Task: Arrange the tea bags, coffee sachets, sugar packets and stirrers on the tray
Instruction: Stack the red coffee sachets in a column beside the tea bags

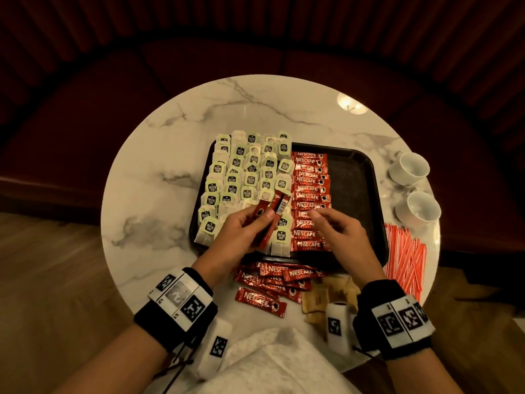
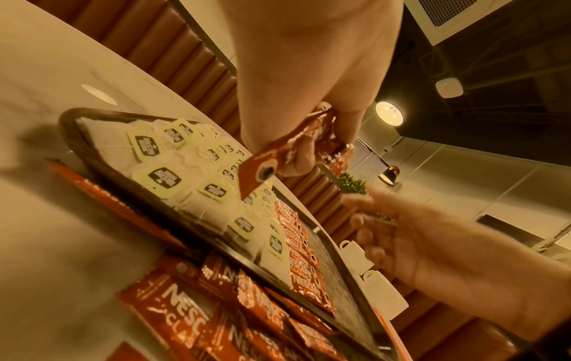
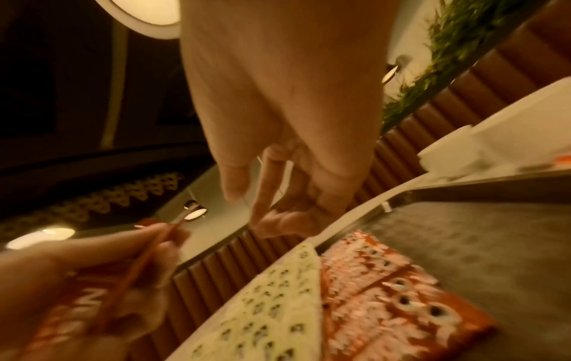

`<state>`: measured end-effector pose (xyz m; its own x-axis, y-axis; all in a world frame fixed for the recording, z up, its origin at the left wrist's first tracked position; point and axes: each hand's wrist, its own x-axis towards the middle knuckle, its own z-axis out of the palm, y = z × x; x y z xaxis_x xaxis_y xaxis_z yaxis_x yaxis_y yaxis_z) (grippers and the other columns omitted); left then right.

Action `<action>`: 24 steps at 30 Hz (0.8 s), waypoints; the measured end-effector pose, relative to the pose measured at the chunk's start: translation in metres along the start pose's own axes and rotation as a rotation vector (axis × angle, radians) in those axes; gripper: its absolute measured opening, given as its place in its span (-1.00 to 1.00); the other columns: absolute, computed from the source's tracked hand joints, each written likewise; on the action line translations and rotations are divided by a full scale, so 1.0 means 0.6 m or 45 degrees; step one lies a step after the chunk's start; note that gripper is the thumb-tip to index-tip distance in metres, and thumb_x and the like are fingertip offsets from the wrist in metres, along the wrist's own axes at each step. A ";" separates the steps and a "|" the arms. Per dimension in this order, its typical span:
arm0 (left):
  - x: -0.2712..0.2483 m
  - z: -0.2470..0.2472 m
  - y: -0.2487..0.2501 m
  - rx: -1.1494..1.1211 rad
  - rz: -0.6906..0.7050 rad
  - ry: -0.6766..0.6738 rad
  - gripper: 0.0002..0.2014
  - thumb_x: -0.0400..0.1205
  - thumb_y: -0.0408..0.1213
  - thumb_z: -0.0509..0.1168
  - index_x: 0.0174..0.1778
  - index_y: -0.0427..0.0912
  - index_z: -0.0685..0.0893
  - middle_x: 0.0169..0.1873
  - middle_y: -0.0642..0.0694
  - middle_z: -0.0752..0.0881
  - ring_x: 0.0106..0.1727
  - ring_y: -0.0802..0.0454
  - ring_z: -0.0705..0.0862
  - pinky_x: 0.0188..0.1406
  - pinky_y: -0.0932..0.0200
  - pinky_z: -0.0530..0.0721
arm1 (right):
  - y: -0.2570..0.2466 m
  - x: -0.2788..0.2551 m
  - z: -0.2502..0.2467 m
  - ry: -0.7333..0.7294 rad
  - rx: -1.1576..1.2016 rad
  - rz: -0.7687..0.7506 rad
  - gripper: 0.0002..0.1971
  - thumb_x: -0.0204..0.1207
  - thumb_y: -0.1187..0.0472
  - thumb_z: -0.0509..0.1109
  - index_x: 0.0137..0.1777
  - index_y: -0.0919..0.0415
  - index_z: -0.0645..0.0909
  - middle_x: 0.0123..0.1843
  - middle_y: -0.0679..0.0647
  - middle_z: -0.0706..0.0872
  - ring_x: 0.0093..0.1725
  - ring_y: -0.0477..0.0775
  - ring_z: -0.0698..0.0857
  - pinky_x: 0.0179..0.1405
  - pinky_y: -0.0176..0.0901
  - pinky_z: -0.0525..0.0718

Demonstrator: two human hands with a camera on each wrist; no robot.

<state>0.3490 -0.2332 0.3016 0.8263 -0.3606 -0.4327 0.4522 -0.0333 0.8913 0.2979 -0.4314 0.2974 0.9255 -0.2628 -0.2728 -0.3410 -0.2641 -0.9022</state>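
While the round white marble-patterned tabletop (image 1: 199,115) carries everything, a dark rectangular plastic tray (image 1: 358,172) sits at its middle. Rows of white paper tea bags with pale green tags (image 1: 247,177) cover the tray's left part, overlapping like shingles. Just beside them, a column of red Nescafe coffee sachets (image 1: 311,200) runs from the far edge to the near edge, each lying crosswise. To the right of that column the tray floor is bare.

The left hand (image 1: 241,231) hovers over the near tea bags, its fingers (image 2: 296,156) curled round a few red sachets (image 1: 272,220) that fan upward and away from the person; the left wrist view shows one sachet end poking out below the thumb. The right hand (image 1: 338,231) hangs over the near end of the sachet column, fingers (image 3: 271,193) loosely bent and released, holding nothing, with the thumb tip just above a sachet.

Between the wrists, on the tabletop near the tray's front edge, lies a loose heap of more red sachets (image 1: 272,282). Right of that heap rest several brown paper sugar packets (image 1: 329,294), partly hidden by the right wrist. A spread of red-and-white striped stirrers (image 1: 403,257) lies on the tabletop beside the tray's right edge. Two white ceramic cups (image 1: 414,189) stand at the far right rim, one behind the other. Both wrists wear black bands with white marker blocks (image 1: 181,294).
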 end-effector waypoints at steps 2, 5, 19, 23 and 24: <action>-0.002 0.006 0.000 0.002 0.038 -0.026 -0.76 0.67 -0.08 0.27 0.18 -0.05 0.70 -0.01 -0.01 0.83 0.03 0.08 0.78 -0.04 0.11 0.77 | -0.029 -0.008 0.014 -0.179 0.025 -0.065 -0.75 0.57 -0.15 0.34 0.12 -0.12 0.73 -0.03 -0.25 0.81 0.02 -0.24 0.75 -0.01 -0.33 0.67; -0.002 0.009 -0.003 -0.051 0.063 -0.003 -0.70 0.67 -0.06 0.28 0.31 0.03 0.62 0.11 0.05 0.80 0.13 0.11 0.77 0.09 0.05 0.73 | -0.042 -0.012 0.039 -0.370 0.060 -0.022 -0.74 0.55 -0.04 0.43 0.18 -0.01 0.70 -0.04 -0.11 0.83 -0.04 -0.16 0.79 -0.12 -0.31 0.70; -0.004 -0.010 0.010 -0.189 -0.022 -0.142 -0.55 0.55 0.16 0.19 0.02 -0.14 0.73 -0.37 0.06 0.71 -0.52 0.24 0.41 -0.68 0.38 0.20 | -0.018 -0.005 0.030 0.156 -0.131 -0.679 -0.82 0.50 0.37 0.51 0.07 0.19 0.79 0.04 -0.09 0.82 0.11 -0.16 0.76 0.16 -0.19 0.72; -0.013 0.001 0.011 -0.067 -0.005 -0.239 -0.78 0.46 -0.02 0.40 -0.12 -0.08 0.71 -0.37 0.00 0.74 -0.43 0.14 0.64 -0.51 0.38 0.50 | -0.012 0.001 0.031 0.205 -0.271 -0.861 -0.81 0.48 0.42 0.52 0.06 0.23 0.80 0.11 -0.05 0.79 0.19 -0.18 0.72 0.24 -0.18 0.69; -0.013 0.003 0.009 -0.085 -0.011 -0.230 -0.83 0.48 -0.12 0.44 -0.08 -0.07 0.73 -0.27 -0.03 0.80 -0.32 0.11 0.75 -0.43 0.36 0.61 | -0.011 0.002 0.032 0.201 -0.278 -0.862 -0.80 0.49 0.43 0.52 0.07 0.24 0.80 0.15 -0.02 0.78 0.22 -0.15 0.71 0.27 -0.17 0.68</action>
<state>0.3443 -0.2322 0.3103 0.7512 -0.5226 -0.4032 0.4850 0.0227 0.8742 0.3043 -0.4122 0.2965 0.9159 -0.1027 0.3882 0.2577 -0.5910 -0.7644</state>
